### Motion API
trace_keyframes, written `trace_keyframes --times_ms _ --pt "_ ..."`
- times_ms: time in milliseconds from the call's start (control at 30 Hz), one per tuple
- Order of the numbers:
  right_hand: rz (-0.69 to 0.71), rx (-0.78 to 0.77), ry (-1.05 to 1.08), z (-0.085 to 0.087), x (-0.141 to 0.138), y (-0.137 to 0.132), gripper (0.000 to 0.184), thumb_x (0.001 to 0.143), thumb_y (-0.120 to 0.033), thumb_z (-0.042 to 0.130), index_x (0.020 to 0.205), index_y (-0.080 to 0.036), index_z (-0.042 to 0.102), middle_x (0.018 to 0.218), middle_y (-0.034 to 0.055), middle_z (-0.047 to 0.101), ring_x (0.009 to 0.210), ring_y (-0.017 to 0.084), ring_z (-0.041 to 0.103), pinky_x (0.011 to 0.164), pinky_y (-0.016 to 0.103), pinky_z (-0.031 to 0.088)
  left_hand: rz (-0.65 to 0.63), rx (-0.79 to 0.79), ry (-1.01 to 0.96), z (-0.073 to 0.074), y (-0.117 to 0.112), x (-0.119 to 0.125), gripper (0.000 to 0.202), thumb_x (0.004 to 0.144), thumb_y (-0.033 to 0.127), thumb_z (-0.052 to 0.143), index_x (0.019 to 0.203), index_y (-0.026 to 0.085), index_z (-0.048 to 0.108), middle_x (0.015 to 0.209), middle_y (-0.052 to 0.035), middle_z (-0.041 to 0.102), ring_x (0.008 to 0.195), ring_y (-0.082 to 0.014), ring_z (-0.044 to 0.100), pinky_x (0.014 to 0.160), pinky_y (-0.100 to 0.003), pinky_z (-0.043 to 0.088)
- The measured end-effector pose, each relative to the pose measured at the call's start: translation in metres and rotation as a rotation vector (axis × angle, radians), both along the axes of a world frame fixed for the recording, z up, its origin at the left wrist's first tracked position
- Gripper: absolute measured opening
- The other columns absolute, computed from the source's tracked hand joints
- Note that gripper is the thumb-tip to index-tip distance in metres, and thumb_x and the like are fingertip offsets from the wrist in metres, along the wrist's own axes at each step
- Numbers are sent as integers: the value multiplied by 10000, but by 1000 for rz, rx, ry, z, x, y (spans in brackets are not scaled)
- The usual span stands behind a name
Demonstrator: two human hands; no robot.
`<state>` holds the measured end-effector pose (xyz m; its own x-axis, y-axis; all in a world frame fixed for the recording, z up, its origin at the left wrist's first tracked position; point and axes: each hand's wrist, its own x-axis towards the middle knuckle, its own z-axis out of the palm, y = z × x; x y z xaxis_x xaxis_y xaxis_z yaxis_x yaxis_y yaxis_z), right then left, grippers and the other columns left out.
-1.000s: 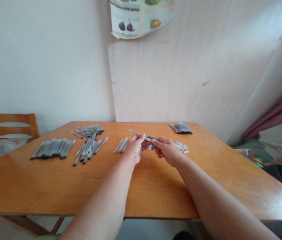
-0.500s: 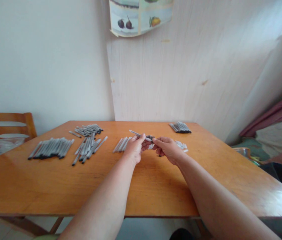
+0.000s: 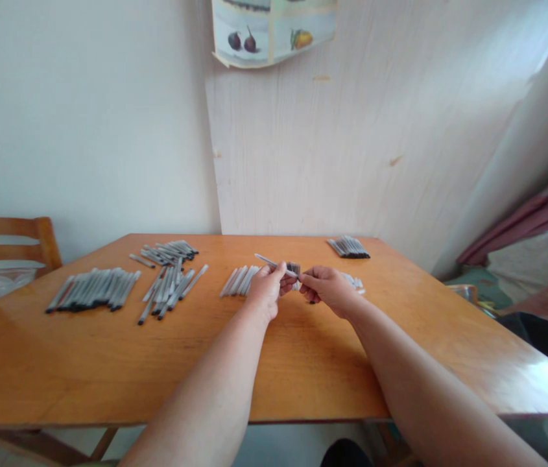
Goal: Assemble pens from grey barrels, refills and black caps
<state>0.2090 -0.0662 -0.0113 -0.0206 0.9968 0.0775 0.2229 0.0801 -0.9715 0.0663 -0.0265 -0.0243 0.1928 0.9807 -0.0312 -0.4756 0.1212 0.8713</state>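
A slim whitish pen [image 3: 264, 260] is held above the table, slanting down to the right. My left hand [image 3: 264, 290] is closed around its middle, thumb on top. At the pen's lower right end, the fingertips of my right hand [image 3: 328, 289] are pinched together; whether they grip the pen's tip or a small part on it is too small to see. Just behind the hands sits a cluster of small dark pieces [image 3: 294, 266], partly hidden. A row of white pen barrels [image 3: 235, 281] lies left of my left hand. Small white pieces [image 3: 357, 283] show beyond my right hand.
Pens with black ends lie on the wooden table [image 3: 196, 370]: a neat row [image 3: 93, 288] at left, a loose pile [image 3: 169, 292], a heap [image 3: 169, 251] behind it and a bundle [image 3: 349, 246] at back right. A wooden chair [image 3: 8, 240] stands at left.
Both hands and the pen have shifted very slightly right in view, still meeting at the pen's end. The camera view has moved a little; the piles look the same.
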Motion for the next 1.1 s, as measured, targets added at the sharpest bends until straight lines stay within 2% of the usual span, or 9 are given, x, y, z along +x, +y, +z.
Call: trace_keyframes --times_ms 167,333,600,900,967,1100 --pt "-27 36 -72 -1 5 2 198 772 -365 640 774 -189 548 627 -3 612 480 84 534 439 198 402 -2 -28 -7 2 -3 1 185 779 304 662 828 146 578 699 -59 679 629 -132 657 564 -210 482" --pt "-4 -3 -163 3 6 -1 291 842 -440 545 721 -176 567 682 40 659 499 94 559 429 200 408 -7 -33 -23 1 -3 2 199 769 311 675 828 147 577 698 -54 679 628 -133 659 578 -219 490" --pt "-17 85 -275 2 9 -1 131 772 -305 624 798 -178 602 642 16 644 531 103 571 470 196 409 12 -62 -33 -4 2 4 185 817 321 615 820 152 539 665 -50 666 610 -141 662 544 -216 485" --pt "-121 93 -382 6 37 6 183 756 -340 604 830 -174 621 663 22 637 518 107 540 447 209 364 33 -99 -66 -8 11 1 202 844 336 586 844 136 552 658 -69 665 605 -152 667 533 -225 492" --pt "-156 92 -462 7 47 7 169 751 -321 596 802 -163 625 637 23 627 521 110 526 467 218 359 34 -102 -65 -8 11 0 207 846 339 583 841 133 561 653 -73 666 608 -151 666 533 -223 491" --pt "-215 84 -817 5 65 11 129 710 -270 602 672 -153 641 601 34 617 559 132 524 514 248 336 49 -105 -66 -6 10 0 227 825 357 610 821 136 563 650 -73 668 617 -150 667 533 -217 486"
